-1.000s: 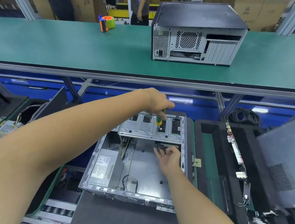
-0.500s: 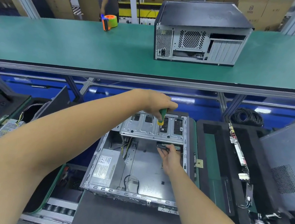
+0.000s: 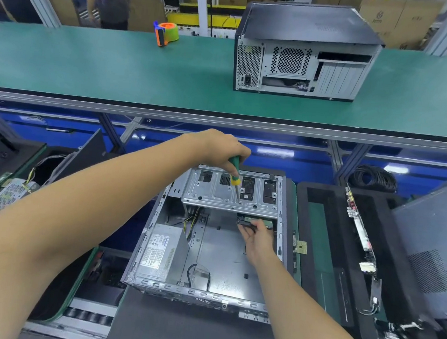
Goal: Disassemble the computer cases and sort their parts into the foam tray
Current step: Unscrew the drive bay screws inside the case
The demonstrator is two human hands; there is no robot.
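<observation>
1. Compared with the earlier frames, the left hand (image 3: 220, 148) has lifted slightly, so more of the green-and-yellow screwdriver (image 3: 235, 174) shows below it; its metal tip now stands clear, touching the top of the drive cage (image 3: 231, 194).
2. The left fingers stay curled round the screwdriver handle, gripping it from above, with the shaft tilted slightly.
3. The right hand (image 3: 258, 238) has stayed under the drive cage; its fingers are curled round the edge of a dark drive (image 3: 253, 222) that sits just below the cage, as they did a second ago.
4. The open computer case (image 3: 204, 248) lies on its side in front of the person, as before. Its power supply (image 3: 159, 253) sits in the near left corner, with black and yellow cables beside it.
5. The foam tray (image 3: 319, 232) lies just right of the case, and circuit boards (image 3: 360, 230) stand in a slot further right. A grey perforated side panel (image 3: 431, 257) leans at the far right.
6. On the green worktop (image 3: 91, 63) beyond stands a closed computer case (image 3: 303, 52), rear towards the camera, well apart from an orange-and-green tape dispenser (image 3: 168, 33).
7. The left forearm crosses the left part of the view and hides what lies beneath it; the drive cage covers most of the drive.
</observation>
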